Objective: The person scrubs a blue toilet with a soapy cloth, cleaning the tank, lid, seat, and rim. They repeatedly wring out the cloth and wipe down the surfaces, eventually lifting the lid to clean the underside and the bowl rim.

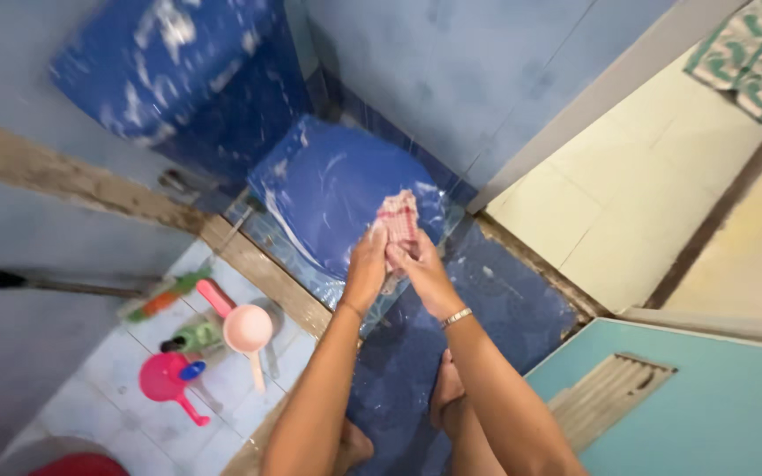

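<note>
the two forearms fill the bottom of the view, rising from the lower edge and meeting over the blue toilet lid (337, 189). below them the person's bare feet (445, 392) stand on the dark blue floor (522, 308), which looks glossy and possibly wet.

largest in the scene is the blue cistern (187, 75) against the pale blue wall, streaked with white suds or glare. the closed lid in front of it carries similar white streaks. to the right a light door (716, 405) with a slatted vent stands open beside the cream tiles of the next room, with a patterned mat (756, 53) in the far corner.

the left hand (366, 269) and the right hand (425, 273), a metal bracelet at its wrist, are pressed together around a pink-and-white cloth (399, 220). both grips are closed on its lower part, fingers wrapped round it, while its upper end stands free just above the front of the lid.

on the raised pale tiles to the left lie a pink dipper (242, 324), a magenta scoop (168, 379), a green bottle (191, 338) and a long brush (165, 295).

what could go wrong, as a judgement: bare soles on a slick floor may slide while the person leans forward, and soapy fingers could let the cloth slip onto the lid or floor.
</note>
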